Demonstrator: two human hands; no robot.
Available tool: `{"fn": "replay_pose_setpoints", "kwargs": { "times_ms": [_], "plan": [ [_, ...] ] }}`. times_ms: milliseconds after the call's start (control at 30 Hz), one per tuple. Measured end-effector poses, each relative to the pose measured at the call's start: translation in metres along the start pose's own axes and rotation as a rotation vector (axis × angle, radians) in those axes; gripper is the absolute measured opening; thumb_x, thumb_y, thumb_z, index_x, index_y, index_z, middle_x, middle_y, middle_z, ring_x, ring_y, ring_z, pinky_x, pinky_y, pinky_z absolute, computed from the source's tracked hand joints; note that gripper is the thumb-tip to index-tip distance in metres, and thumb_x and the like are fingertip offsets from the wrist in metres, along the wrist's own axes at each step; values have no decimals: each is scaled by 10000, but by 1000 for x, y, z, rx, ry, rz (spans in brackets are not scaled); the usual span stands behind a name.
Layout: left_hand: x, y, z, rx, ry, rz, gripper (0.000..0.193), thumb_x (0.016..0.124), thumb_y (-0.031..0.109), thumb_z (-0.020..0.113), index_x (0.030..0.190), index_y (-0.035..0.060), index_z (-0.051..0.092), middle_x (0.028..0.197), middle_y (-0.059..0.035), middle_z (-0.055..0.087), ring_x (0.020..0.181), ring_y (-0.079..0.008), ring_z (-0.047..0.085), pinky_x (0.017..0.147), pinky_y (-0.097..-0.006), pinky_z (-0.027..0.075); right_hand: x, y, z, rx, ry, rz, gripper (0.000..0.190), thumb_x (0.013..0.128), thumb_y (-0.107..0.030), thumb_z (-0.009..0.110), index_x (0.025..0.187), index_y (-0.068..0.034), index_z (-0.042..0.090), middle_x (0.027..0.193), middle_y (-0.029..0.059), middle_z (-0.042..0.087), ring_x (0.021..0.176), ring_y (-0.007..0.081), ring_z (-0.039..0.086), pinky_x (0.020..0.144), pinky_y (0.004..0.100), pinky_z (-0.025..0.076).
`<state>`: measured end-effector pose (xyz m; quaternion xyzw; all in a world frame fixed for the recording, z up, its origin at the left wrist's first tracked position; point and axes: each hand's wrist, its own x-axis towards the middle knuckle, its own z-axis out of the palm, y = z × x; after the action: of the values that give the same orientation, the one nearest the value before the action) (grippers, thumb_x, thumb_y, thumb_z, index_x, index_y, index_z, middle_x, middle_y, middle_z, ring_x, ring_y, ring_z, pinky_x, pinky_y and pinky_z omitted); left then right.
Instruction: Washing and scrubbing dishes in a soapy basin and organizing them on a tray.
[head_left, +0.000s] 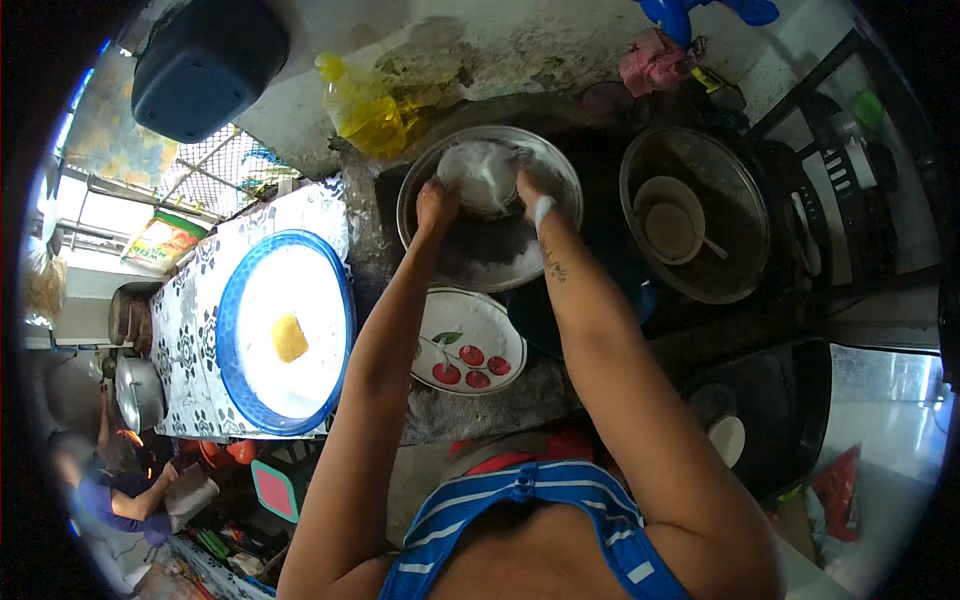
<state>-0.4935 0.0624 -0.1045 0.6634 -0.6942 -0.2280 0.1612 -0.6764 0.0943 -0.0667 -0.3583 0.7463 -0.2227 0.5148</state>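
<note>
Both of my hands are over a round metal basin (480, 274) of dark water and suds. My left hand (437, 206) grips the left side of a pale, foamy, rounded dish (472, 176). At the dish's right side is my right hand (529, 187), blurred and partly covered by foam; what its fingers hold cannot be told. Just below the basin lies an oval plate with a cherry pattern (465, 349), some suds on it. Another metal basin (694, 289) to the right holds a pale bowl (667, 191) and a spoon (712, 246).
On a patterned tablecloth (187, 322) at left stands a blue basin (226, 337) of white suds with a yellow sponge (289, 337). A yellow plastic bottle (360, 112) is by the wall. A dark tub (817, 405) is lower right. Another person (124, 495) is at far lower left near flames.
</note>
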Motion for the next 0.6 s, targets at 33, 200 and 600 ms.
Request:
{"fn": "replay_pose_setpoints", "kwargs": {
  "times_ms": [33,200,600],
  "plan": [
    [-13,36,-8,-95,27,20,358,804,321,505,1042,66,584,1001,-216,593,942,-383,559,779,-432,444,25,17,-16,104,49,-24,718,833,-523,426,1340,-32,298,1404,135,268,1274,314,268,995,384,291],
    [-44,94,-60,-275,104,177,399,810,320,505,1195,215,512,996,-219,589,949,-388,546,789,-437,428,101,56,-5,619,141,-259,601,900,-456,338,1329,-35,329,1371,115,330,1245,244,321,983,363,300],
    [-18,-23,-75,192,-157,87,402,716,282,623,969,-29,600,915,-229,618,855,-355,601,716,-425,467,47,6,85,734,-230,-85,761,833,-628,270,1366,-85,264,1356,182,325,1264,336,270,995,508,252]
  ]
}}
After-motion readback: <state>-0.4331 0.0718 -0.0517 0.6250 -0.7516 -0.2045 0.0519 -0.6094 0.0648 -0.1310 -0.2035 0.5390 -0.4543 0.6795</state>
